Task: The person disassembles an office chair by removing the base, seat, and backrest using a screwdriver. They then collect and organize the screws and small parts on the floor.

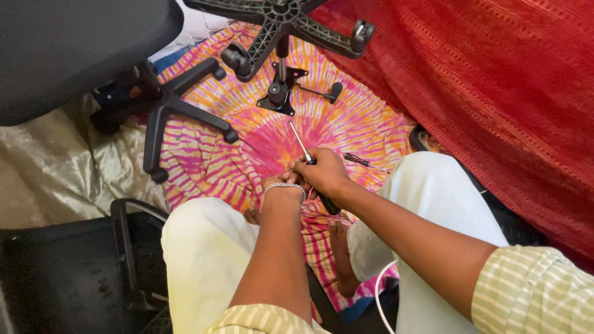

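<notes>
Inspection at floor level: the person sits on a pink and orange tie-dye cloth (204,161) with knees drawn up. The right hand (323,172) is clenched around the black handle of a long screwdriver (307,161), its metal shaft pointing up and away toward the chair parts. The left hand (281,185), wearing a silver bracelet, sits just beside and partly behind the right; whether it grips the tool or anything else cannot be told.

Work appears at an early or middle stage — the office chair is in pieces. One five-star base with castors (281,21) lies inverted at the top of the view, its gas column running down to a black seat mechanism plate with lever (281,93); those three seem joined. A second star base (164,114) lies to the left, near a dark chair seat (68,49). No seat is mounted on the mechanism plate.

A second, smaller screwdriver (362,162) lies on the cloth just right of the hands — untouched. A red fabric (495,93) drapes the right side.
</notes>
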